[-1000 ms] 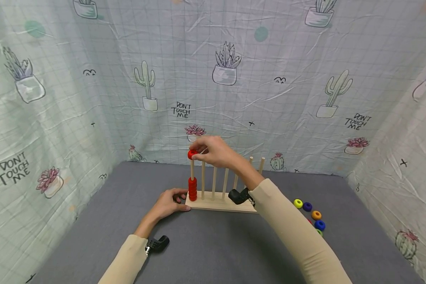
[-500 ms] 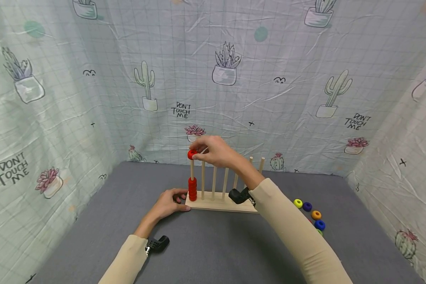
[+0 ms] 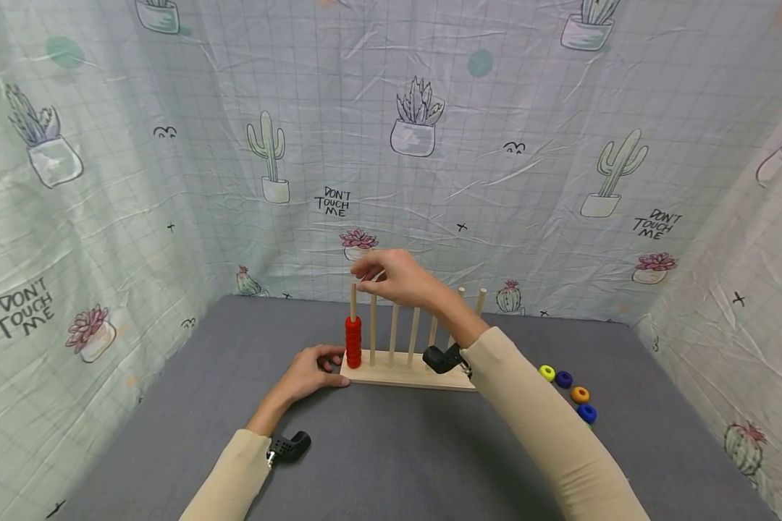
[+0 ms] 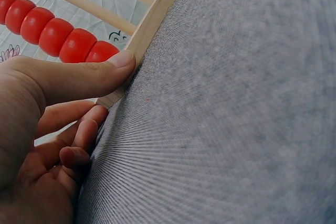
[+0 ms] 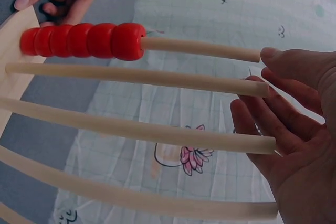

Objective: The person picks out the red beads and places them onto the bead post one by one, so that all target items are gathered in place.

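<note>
A wooden peg stand with a row of upright pegs stands on the grey table. Several red beads are stacked on its leftmost peg, and the upper part of that peg is bare. My left hand holds the left end of the base, with the thumb along the front edge and other fingers round the end. At the top of the leftmost peg is my right hand, its fingers loosely bent with no bead between them. In the right wrist view its thumb tip lies right by the peg's end.
Loose beads lie on the table to the right: a yellow bead, a purple bead, an orange bead and a blue bead. The right sleeve partly hides others. A patterned cloth hangs behind.
The red bead that my right hand pinched at the peg's top has been let go and has dropped onto the stack. Both hands stay in nearly the same places.
</note>
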The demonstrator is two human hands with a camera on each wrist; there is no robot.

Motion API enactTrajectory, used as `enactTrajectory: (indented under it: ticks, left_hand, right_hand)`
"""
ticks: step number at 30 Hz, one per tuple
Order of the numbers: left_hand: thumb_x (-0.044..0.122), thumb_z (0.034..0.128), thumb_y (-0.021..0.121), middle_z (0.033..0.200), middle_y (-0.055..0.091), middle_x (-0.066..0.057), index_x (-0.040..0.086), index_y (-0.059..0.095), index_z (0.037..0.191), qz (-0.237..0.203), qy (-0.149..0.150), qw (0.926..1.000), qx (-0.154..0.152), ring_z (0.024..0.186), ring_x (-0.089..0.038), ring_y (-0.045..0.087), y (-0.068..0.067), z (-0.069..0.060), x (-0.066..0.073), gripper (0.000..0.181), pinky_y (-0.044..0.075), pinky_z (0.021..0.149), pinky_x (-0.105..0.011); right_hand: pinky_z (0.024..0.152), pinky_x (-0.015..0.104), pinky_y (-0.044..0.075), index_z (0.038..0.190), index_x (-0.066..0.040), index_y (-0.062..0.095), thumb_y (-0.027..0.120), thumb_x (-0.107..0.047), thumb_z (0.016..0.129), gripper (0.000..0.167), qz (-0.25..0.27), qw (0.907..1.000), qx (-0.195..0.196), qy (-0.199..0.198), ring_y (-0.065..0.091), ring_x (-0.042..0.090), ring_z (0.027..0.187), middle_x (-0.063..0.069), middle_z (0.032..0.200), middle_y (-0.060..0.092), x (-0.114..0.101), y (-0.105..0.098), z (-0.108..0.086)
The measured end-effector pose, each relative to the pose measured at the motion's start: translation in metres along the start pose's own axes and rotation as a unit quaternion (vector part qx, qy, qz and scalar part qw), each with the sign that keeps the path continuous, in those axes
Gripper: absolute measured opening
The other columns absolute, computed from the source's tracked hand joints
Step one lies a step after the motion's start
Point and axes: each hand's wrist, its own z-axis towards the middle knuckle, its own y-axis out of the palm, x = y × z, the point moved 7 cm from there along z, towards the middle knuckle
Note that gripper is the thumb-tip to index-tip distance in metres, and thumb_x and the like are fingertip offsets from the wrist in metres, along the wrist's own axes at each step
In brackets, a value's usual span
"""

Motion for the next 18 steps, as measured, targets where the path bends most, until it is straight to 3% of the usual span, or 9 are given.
enactTrajectory:
  ticks: [8, 18]
  left_hand:
    - [0.023, 0.0721, 0.094, 0.103, 0.071, -0.003, 0.007, 0.070, 0.131, 0.002, 0.000, 1.0000, 0.001, 0.087, -0.015, 0.058, 0.000, 0.000, 0.000, 0.066, 0.046, 0.076, -0.031]
    - [0.021, 0.0721, 0.094, 0.103, 0.070, -0.003, 0.006, 0.070, 0.131, 0.007, -0.006, 1.0000, 0.003, 0.086, -0.015, 0.057, 0.001, -0.001, -0.001, 0.066, 0.044, 0.076, -0.030]
  right_hand:
    - [0.095, 0.031, 0.056, 0.127, -0.006, 0.071, 0.070, -0.013, 0.099, 0.028, 0.006, 0.9997, 0.022, -0.013, 0.070, 0.022, 0.110, 0.010, 0.123, 0.073, 0.000, -0.012, -0.014]
    - [0.096, 0.038, 0.057, 0.125, -0.005, 0.072, 0.071, -0.009, 0.098, 0.028, 0.018, 0.9977, 0.061, -0.025, 0.073, 0.024, 0.107, 0.012, 0.122, 0.074, 0.004, -0.031, -0.045]
